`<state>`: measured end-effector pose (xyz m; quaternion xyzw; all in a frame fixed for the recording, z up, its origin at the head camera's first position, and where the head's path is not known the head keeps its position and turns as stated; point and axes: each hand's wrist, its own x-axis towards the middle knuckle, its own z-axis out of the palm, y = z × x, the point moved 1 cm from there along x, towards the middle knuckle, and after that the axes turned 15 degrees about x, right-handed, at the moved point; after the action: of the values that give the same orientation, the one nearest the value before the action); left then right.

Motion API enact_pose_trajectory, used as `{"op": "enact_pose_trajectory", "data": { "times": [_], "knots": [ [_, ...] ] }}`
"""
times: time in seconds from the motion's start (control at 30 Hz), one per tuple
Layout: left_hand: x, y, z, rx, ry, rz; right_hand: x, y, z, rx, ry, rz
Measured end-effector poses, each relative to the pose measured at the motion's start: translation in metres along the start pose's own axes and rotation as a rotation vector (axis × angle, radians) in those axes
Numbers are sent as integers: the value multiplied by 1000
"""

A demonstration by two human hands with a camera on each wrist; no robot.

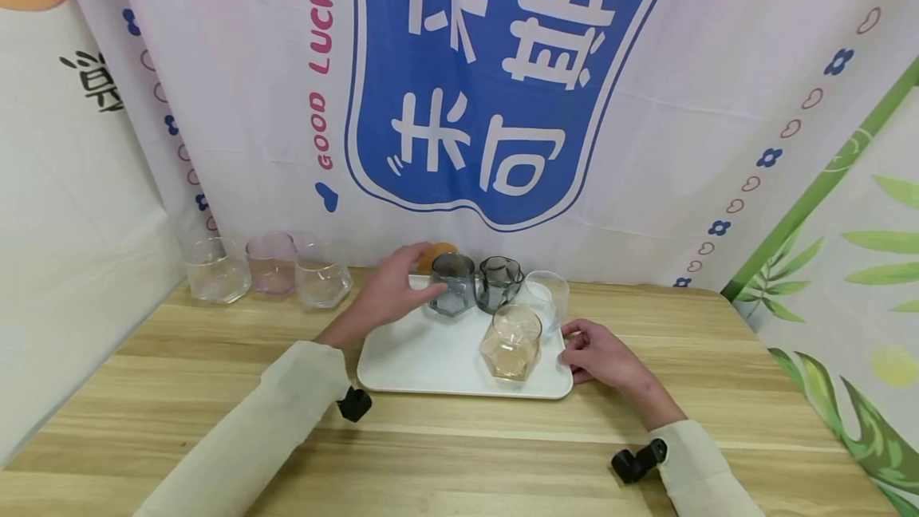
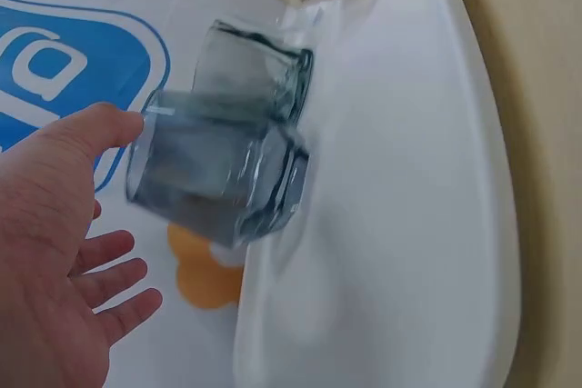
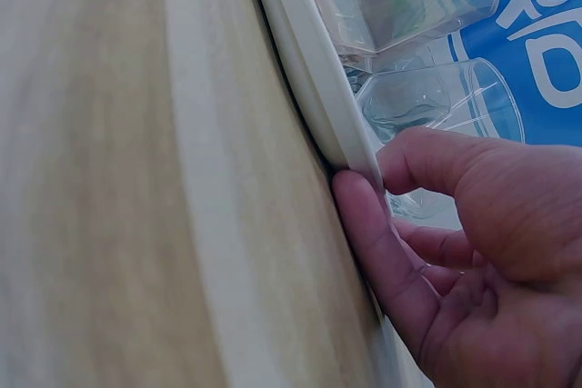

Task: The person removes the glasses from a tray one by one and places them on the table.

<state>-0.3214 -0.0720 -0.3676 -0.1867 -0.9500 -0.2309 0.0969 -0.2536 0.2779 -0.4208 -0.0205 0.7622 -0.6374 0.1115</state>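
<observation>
A white tray lies on the table, bearing several drinking glasses. My left hand reaches over its left part beside a blue-grey glass. In the left wrist view the thumb is at that glass's rim, and whether it touches cannot be told; the other fingers are spread and hold nothing. Behind it stands a dark grey faceted glass. An amber glass and a clear glass stand on the right part. My right hand pinches the tray's right edge between thumb and forefinger.
At the table's back left stand a clear glass, a pinkish glass and another clear glass. A printed cloth hangs right behind the tray. Wooden tabletop stretches in front and to both sides.
</observation>
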Motion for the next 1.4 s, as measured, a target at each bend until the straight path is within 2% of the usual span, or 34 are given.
{"op": "enact_pose_trajectory", "data": {
  "times": [0.2,0.47,0.6,0.73,1.0,1.4],
  "knots": [
    [5,9,16,-84,-9,-8,0,0,0,-1,-10,-2],
    [14,9,28,-141,1,19,1,0,-1,4,-13,-5],
    [17,10,31,-157,-17,-3,0,0,-1,8,-16,-6],
    [17,13,33,-163,-30,-36,-2,0,-1,7,-14,-5],
    [17,17,34,-182,-2,-38,-3,-1,0,5,-15,-6],
    [19,18,31,-193,-16,-96,-2,-3,0,-7,-19,-9]
  ]
}}
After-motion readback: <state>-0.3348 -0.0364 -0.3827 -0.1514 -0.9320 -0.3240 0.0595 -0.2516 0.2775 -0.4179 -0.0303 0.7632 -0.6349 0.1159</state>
